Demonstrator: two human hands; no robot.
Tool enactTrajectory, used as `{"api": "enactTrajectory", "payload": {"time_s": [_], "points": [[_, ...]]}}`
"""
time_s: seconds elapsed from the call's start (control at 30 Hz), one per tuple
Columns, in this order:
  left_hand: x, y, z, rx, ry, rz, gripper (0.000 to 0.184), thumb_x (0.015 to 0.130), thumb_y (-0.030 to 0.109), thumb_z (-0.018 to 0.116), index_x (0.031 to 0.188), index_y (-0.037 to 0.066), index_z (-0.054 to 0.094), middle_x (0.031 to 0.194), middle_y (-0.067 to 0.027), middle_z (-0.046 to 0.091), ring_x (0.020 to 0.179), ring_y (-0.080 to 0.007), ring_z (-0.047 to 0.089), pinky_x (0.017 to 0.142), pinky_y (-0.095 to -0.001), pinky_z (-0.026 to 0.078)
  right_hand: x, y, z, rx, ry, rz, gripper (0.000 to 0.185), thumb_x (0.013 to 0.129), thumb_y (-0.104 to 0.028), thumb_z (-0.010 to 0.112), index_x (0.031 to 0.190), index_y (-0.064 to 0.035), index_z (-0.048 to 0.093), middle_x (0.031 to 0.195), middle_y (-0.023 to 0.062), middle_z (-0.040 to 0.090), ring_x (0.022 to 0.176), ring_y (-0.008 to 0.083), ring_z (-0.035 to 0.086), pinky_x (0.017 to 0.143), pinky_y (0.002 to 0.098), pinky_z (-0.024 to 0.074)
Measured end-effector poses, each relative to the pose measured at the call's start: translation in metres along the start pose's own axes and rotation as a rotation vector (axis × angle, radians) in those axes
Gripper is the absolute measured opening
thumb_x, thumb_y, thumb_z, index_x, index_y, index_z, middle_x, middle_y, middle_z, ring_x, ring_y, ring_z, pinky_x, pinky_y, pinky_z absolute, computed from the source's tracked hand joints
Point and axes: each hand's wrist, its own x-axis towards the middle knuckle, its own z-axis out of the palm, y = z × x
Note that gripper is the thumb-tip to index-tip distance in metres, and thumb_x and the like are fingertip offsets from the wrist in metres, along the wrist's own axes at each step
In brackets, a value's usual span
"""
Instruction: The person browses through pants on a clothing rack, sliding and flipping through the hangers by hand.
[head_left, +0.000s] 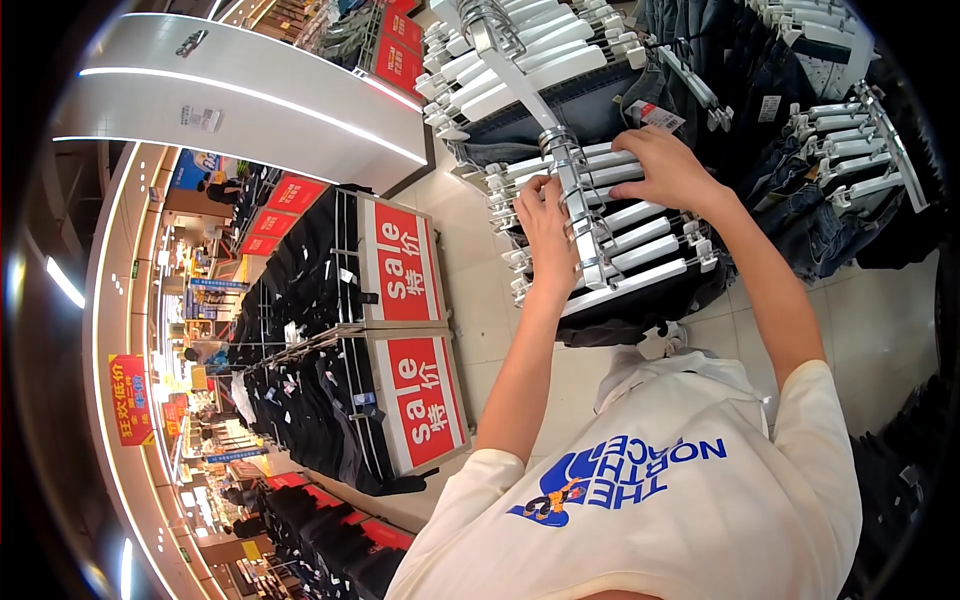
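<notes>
Along the shiny metal rail (592, 262) in the head view, the half-curled left hand (546, 222) and the right hand (665, 168), thumb and fingers parted, touch white plastic hangers (635, 283) bearing dark garments (610, 328); any grip is unclear. Separating hangers seems underway, calling for a steady pinch.

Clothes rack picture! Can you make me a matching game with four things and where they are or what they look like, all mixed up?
Things:
1. Hangers
2. Metal bar
3. T-shirt
4. Sale signs

Clues:
A. Pale with blue letters
B. Red with white writing
C. White, lined up in a row with dark clothes below
D. Silver, between the left hand and the right hand

Right pairs: 1-C, 2-D, 3-A, 4-B
</notes>
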Motion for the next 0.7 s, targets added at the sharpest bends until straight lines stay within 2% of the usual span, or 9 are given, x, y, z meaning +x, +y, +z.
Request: {"api": "enactTrajectory", "payload": {"time_s": [0.03,0.07,0.13,0.17,0.2,0.23,0.37,0.53,0.7], "points": [[0.000,0.000,-0.001,0.000,0.002,-0.001,0.056,0.089,-0.015,0.055,0.143,-0.003,0.057,0.142,-0.0260,0.048,0.128,-0.0437,0.045,0.112,-0.0490,0.043,-0.001,0.001,0.000,0.025,-0.015,0.010,0.062,0.084,-0.038,0.091,0.131,-0.0040,0.069,0.138,0.0186,0.068,0.132,0.0404,0.061,0.114,0.0473,0.0484],[0.001,0.003,-0.004,-0.017,-0.007,-0.005,0.056,0.087,-0.014,0.059,0.142,-0.003,0.057,0.142,-0.0257,0.049,0.127,-0.0442,0.047,0.112,-0.0498,0.043,-0.003,0.002,0.003,0.023,-0.017,0.008,0.062,0.084,-0.038,0.091,0.131,-0.0040,0.069,0.138,0.0186,0.068,0.132,0.0404,0.061,0.114,0.0473,0.0484],[0.002,0.009,-0.010,-0.035,-0.017,-0.014,0.056,0.086,-0.012,0.062,0.141,-0.004,0.057,0.142,-0.0254,0.049,0.127,-0.0446,0.048,0.112,-0.0507,0.043,-0.010,0.001,0.008,0.069,0.148,-0.086,0.062,0.082,-0.043,0.091,0.128,-0.0054,0.072,0.150,0.0157,0.063,0.139,0.0400,0.057,0.119,0.0479,0.0456],[0.001,0.011,-0.013,-0.114,-0.011,-0.032,0.056,0.085,-0.011,0.065,0.140,-0.004,0.058,0.140,-0.0245,0.051,0.126,-0.0450,0.050,0.111,-0.0513,0.043,-0.014,-0.002,0.007,0.068,0.146,-0.087,0.062,0.082,-0.043,0.091,0.128,-0.0054,0.072,0.150,0.0157,0.063,0.139,0.0400,0.057,0.119,0.0479,0.0456],[0.001,0.013,-0.015,-0.193,-0.005,-0.049,0.056,0.083,-0.010,0.067,0.139,-0.004,0.058,0.138,-0.0235,0.053,0.125,-0.0453,0.052,0.111,-0.0520,0.043,-0.018,-0.005,0.003,0.092,0.112,-0.104,0.061,0.083,-0.039,0.092,0.129,-0.0063,0.071,0.156,0.0153,0.058,0.142,0.0393,0.055,0.120,0.0483,0.0447],[-0.003,0.016,-0.017,-0.100,0.031,-0.028,0.054,0.083,-0.010,0.068,0.136,-0.003,0.060,0.132,-0.0207,0.058,0.120,-0.0443,0.056,0.105,-0.0514,0.045,-0.023,-0.008,0.000,0.116,0.080,-0.119,0.060,0.084,-0.036,0.093,0.131,-0.0073,0.070,0.161,0.0150,0.054,0.145,0.0385,0.053,0.121,0.0487,0.0438],[-0.027,0.024,-0.032,0.049,-0.003,0.008,0.046,0.084,-0.012,0.069,0.129,-0.002,0.066,0.123,-0.0188,0.060,0.111,-0.0415,0.057,0.095,-0.0508,0.047,-0.037,-0.017,0.000,0.131,0.051,-0.138,0.051,0.085,-0.032,0.092,0.125,-0.0077,0.073,0.156,0.0115,0.058,0.144,0.0380,0.053,0.121,0.0476,0.0436],[-0.036,0.033,-0.032,0.011,0.018,-0.062,0.043,0.086,-0.013,0.069,0.127,-0.002,0.067,0.123,-0.0197,0.059,0.111,-0.0418,0.056,0.096,-0.0495,0.048,-0.038,-0.023,0.003,0.085,0.086,-0.132,0.041,0.086,-0.034,0.090,0.115,-0.0087,0.077,0.146,0.0077,0.064,0.141,0.0337,0.056,0.118,0.0474,0.0459],[-0.038,0.036,-0.032,-0.031,0.066,-0.040,0.043,0.089,-0.011,0.069,0.130,-0.002,0.064,0.133,-0.0223,0.057,0.120,-0.0437,0.055,0.101,-0.0510,0.047,-0.034,-0.021,0.011,0.071,0.162,-0.131,0.035,0.086,-0.033,0.089,0.109,-0.0087,0.078,0.137,0.0057,0.069,0.134,0.0322,0.061,0.111,0.0456,0.0507]]}}
